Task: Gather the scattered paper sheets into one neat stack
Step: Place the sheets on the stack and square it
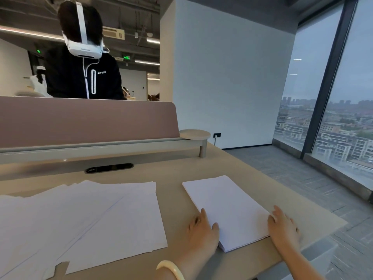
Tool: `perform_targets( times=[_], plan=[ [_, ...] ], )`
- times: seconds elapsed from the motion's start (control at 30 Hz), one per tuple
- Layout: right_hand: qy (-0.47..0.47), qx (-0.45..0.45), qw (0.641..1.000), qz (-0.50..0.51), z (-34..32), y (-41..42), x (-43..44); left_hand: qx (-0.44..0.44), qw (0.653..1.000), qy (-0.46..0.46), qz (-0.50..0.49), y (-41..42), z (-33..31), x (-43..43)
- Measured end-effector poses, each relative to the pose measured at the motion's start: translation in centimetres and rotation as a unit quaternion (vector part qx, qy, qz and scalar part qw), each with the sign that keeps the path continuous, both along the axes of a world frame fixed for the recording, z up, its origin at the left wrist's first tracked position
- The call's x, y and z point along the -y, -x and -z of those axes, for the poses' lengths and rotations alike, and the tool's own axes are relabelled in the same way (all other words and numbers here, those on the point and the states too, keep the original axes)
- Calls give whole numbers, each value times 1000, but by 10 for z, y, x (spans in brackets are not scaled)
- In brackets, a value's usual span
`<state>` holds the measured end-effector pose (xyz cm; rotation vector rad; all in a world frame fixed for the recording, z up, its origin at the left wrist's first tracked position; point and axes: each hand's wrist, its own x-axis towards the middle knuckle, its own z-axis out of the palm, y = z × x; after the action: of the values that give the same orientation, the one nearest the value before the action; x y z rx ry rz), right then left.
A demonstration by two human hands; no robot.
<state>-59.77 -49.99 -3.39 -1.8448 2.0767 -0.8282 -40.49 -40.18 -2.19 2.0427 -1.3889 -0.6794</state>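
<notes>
White "YONEX" brand lettering stands on the chest of a person's black jacket (80, 77).

I see a pale wooden desk (232, 162) with a dark oval cable slot (109, 168) near its back edge. Behind it stands a mauve divider panel (86, 120) above a grey rail (90, 147), which ends in a small round shelf (194, 134) on a post. A person in a dark jacket (80, 77) with a white headset (84, 49) stands beyond the panel. A plain white wall (228, 87) holds a low socket (217, 135). Right of that, tall windows (347, 98) show a hazy city, and the floor (292, 174) is grey carpet. Strip lights (153, 40) hang from the exposed ceiling.
</notes>
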Motion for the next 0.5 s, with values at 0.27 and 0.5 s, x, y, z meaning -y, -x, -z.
perform_targets(
  times=[0.27, 0.5],
  plan=[
    [72, 49, 995, -50, -26, -30, -31, -25, 996, 85, 1, -28, -16, -17],
    [108, 77, 978, -159, -51, -120, -84, 0, 993, 107, -50, -98, -40, -80]
  ],
)
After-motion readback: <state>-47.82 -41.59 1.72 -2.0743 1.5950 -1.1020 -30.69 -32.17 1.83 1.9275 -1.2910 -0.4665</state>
